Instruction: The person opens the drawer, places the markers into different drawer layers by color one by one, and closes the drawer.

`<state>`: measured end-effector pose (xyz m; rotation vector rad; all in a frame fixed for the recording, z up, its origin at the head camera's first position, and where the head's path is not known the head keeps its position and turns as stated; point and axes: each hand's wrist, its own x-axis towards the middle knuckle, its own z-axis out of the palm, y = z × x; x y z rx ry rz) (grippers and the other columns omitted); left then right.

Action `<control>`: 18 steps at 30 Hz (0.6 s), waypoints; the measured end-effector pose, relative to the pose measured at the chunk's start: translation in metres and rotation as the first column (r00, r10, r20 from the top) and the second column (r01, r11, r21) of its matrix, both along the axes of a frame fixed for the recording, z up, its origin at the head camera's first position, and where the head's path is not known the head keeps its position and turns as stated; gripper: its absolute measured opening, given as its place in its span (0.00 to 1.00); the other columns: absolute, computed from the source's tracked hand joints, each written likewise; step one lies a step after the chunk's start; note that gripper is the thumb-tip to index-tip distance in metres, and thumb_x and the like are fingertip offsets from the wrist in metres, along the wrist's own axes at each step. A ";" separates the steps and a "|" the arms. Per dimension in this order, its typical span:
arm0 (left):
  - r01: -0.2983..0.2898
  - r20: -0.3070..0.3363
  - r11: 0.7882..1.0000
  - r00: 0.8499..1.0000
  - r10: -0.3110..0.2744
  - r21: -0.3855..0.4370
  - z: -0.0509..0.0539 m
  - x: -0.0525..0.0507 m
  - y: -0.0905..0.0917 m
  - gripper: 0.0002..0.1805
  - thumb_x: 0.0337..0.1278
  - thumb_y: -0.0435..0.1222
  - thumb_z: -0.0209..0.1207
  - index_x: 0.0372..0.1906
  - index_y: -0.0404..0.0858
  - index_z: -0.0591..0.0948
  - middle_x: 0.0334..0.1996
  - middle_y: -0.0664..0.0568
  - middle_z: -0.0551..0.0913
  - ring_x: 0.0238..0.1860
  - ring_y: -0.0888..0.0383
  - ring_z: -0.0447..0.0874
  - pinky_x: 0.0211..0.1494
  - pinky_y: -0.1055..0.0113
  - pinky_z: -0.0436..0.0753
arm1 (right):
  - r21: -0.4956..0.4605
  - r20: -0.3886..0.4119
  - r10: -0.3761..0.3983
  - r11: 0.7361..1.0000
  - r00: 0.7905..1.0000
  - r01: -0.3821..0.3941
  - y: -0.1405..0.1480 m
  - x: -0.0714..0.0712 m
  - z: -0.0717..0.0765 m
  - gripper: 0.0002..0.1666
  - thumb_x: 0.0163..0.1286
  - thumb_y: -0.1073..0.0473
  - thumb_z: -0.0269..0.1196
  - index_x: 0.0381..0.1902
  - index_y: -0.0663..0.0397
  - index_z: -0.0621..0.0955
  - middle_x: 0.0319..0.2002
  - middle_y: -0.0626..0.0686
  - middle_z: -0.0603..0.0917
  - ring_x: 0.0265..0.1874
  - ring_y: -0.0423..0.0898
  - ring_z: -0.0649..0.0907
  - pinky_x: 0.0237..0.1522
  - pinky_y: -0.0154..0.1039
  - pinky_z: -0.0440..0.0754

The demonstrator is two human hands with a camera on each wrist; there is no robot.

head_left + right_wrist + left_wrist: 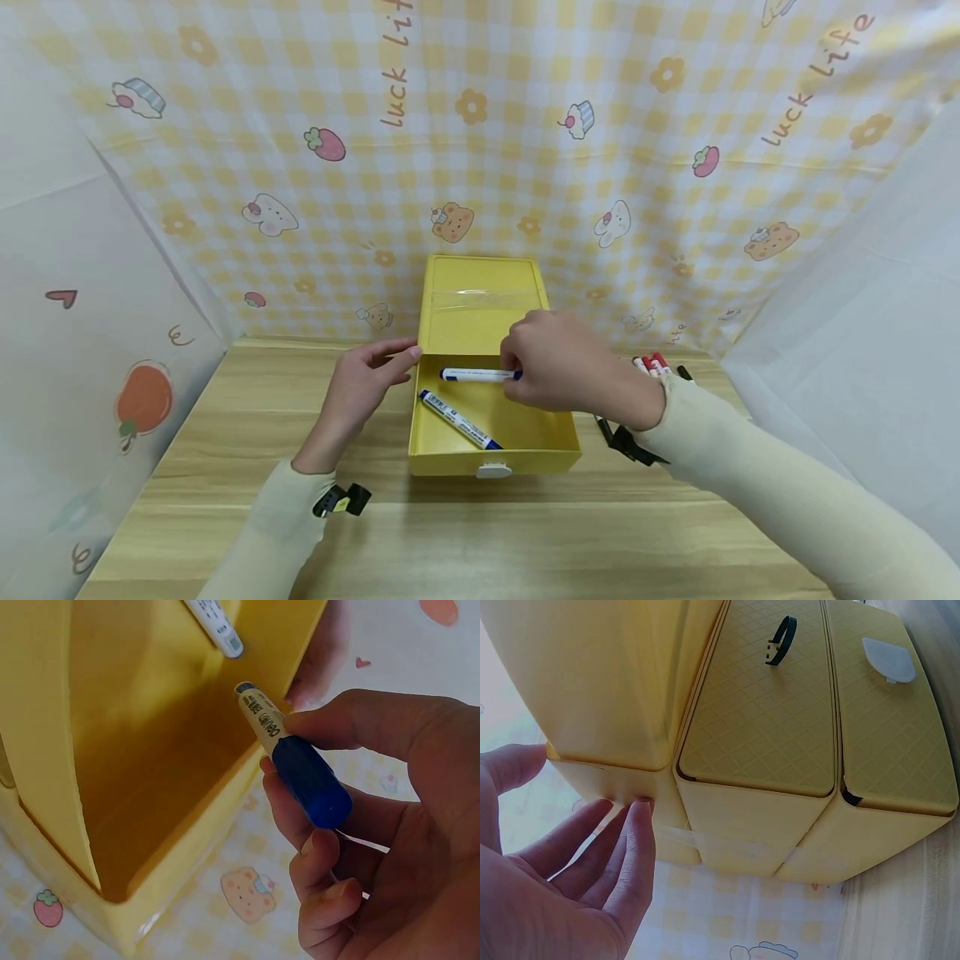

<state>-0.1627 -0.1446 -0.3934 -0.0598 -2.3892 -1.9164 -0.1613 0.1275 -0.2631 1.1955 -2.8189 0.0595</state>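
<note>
The right hand [551,362] pinched a white marker with a blue cap [480,375] between thumb and fingers, gripping it at the capped end, with the marker over the interior of an open yellow drawer [450,465], toward the back; whether it touched the drawer's floor could not be told. A second blue-capped marker [459,419] lay slantwise inside that drawer, one end by the left wall and its cap near the front. The left hand [358,383] grasped no loose item; its fingertips rested against the side of the yellow drawer unit [487,321], with the thumb at the edge, beside the open drawer. The drawer was the top one and bore a white handle [493,472]; below it were two closed drawers, the middle one with a black loop handle [784,641] and the lowest with a pale tab [889,660]. Clear tape [471,298] crossed the top of the unit, which stood on a wood-grain counter [360,542]. Red-capped markers [659,359] lay to its right, partly hidden by the right arm, before a checked cloth [510,167].
</note>
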 end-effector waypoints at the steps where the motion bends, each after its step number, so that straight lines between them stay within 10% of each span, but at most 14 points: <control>1: 0.000 0.002 1.000 1.000 0.000 0.000 0.000 0.000 0.000 0.25 0.78 0.45 0.69 0.66 0.31 0.87 0.64 0.39 0.87 0.58 0.42 0.90 0.52 0.63 0.91 | 0.007 0.007 0.001 1.000 1.000 -0.002 -0.002 0.000 -0.001 0.09 0.59 0.60 0.73 0.21 0.43 0.86 0.23 0.39 0.79 0.28 0.42 0.78 0.24 0.38 0.75; 18: 0.009 0.001 1.000 1.000 -0.009 0.002 0.000 0.001 -0.001 0.25 0.78 0.45 0.69 0.66 0.31 0.87 0.65 0.38 0.86 0.60 0.36 0.88 0.53 0.63 0.91 | 0.095 0.063 -0.011 0.995 0.998 0.005 -0.024 0.000 -0.012 0.30 0.56 0.63 0.68 0.11 0.39 0.59 0.16 0.39 0.48 0.19 0.38 0.50 0.20 0.35 0.46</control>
